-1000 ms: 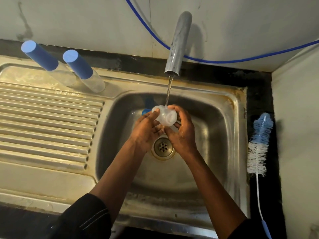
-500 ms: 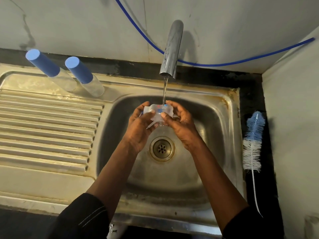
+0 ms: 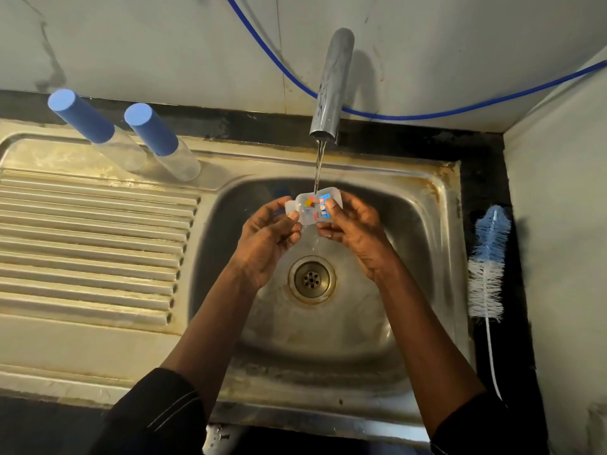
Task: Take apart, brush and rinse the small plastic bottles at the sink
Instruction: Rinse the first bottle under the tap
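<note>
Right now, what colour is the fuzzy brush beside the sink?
The bristly wire-handled bottle brush is blue-tipped, white below; head view.

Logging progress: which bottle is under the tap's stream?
The small printed bottle, gripped by left hand and right hand; the blue-capped bottles stand on the drainboard.

The hands [image 3: 267,234] [image 3: 356,231] have turned the small bottle [image 3: 313,206] from end-on to sideways, printed label now up.

1 head view, steeply down, sink [image 3: 437,192] close
</note>
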